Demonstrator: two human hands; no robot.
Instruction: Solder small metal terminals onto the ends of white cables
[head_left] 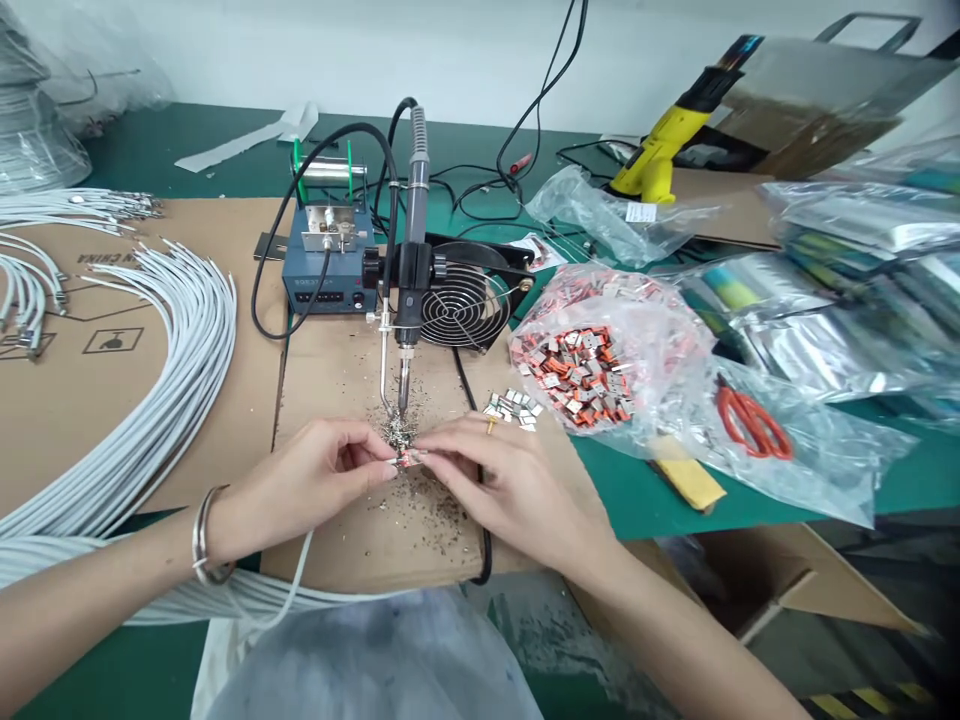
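My left hand (pixel 319 475) is closed, thumb against fingers, on the end of a white cable (pixel 302 568) that hangs down beneath the palm. My right hand (pixel 510 480) pinches a small USB connector (pixel 409 458) with orange-red on it. Cable end and connector meet between my fingertips; whether they are joined is too small to tell. Just above them points the tip of a soldering iron (pixel 405 385), clamped upright in a stand. Solder crumbs (pixel 439 515) lie scattered around and below my fingers.
Behind stand a blue solder feeder (pixel 330 270) and a fan (pixel 465 305). To the right are loose metal connectors (pixel 514 408), a bag of orange connectors (pixel 581 375), red-handled scissors (pixel 754 422) and a yellow heat gun (pixel 664 140). Bundled white cables (pixel 191 350) cover the left.
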